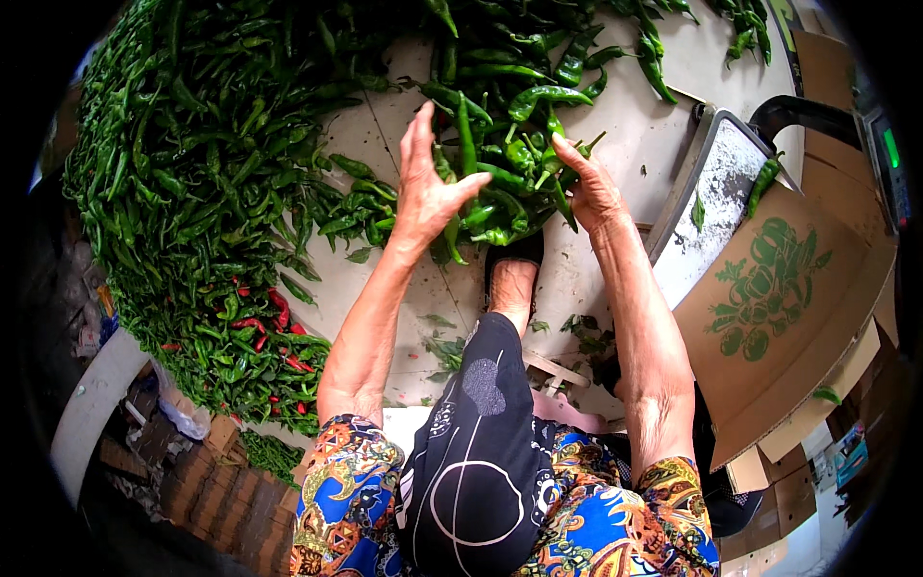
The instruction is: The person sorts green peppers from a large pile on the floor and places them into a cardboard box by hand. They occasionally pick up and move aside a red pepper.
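Observation:
Long green chili peppers (505,163) lie heaped between my two hands, just beyond my knee. On the left side of this heap my left hand (423,183) is open, its fingers stretched away from me and its thumb spread over the peppers. My right hand (588,188) is curled round green peppers at the heap's right edge, its thumb on top and its other fingers partly hidden. A much larger pile of green peppers (202,144) covers the floor to the left, with a few red peppers (277,308) at its near end.
At the right stands a scale with a speckled metal platform (716,178), one pepper on it, and a lit display (891,149). An open cardboard box (760,317) with a green vegetable print is close by. Loose leaves (444,351) lie on the pale floor (385,279).

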A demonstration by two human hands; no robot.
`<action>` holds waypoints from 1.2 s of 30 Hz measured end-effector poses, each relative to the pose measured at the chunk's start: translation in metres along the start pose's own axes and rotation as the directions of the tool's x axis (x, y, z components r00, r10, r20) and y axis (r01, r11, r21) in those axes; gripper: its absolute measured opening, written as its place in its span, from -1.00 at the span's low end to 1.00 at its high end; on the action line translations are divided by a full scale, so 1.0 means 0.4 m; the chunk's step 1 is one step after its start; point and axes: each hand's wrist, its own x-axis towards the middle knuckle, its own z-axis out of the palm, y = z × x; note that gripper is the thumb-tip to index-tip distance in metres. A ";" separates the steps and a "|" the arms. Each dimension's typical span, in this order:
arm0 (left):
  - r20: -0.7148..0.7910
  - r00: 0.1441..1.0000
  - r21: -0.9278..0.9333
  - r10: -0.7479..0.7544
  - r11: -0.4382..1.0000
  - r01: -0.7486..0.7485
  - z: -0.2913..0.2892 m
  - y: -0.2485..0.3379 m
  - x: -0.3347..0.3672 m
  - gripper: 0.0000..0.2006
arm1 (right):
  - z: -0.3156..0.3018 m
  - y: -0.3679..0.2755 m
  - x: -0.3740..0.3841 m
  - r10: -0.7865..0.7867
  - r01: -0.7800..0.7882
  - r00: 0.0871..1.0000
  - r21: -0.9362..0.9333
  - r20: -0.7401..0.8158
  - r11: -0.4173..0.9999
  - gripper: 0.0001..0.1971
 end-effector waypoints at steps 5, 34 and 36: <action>0.221 0.966 0.182 -0.133 0.979 0.093 0.030 0.033 0.093 0.21 | 0.045 -0.022 -0.009 -0.015 0.015 0.995 0.005 0.094 1.000 -0.46; 0.193 0.947 -0.313 0.256 0.931 -0.188 -0.099 0.388 -0.076 -0.15 | 0.251 -0.100 -0.268 -0.529 0.564 0.825 -0.262 0.198 0.783 -0.56; 0.164 0.926 -0.382 0.341 0.887 -0.259 -0.133 0.454 -0.089 -0.15 | 0.283 -0.156 -0.353 -0.614 0.645 0.764 -0.216 0.197 0.733 -0.57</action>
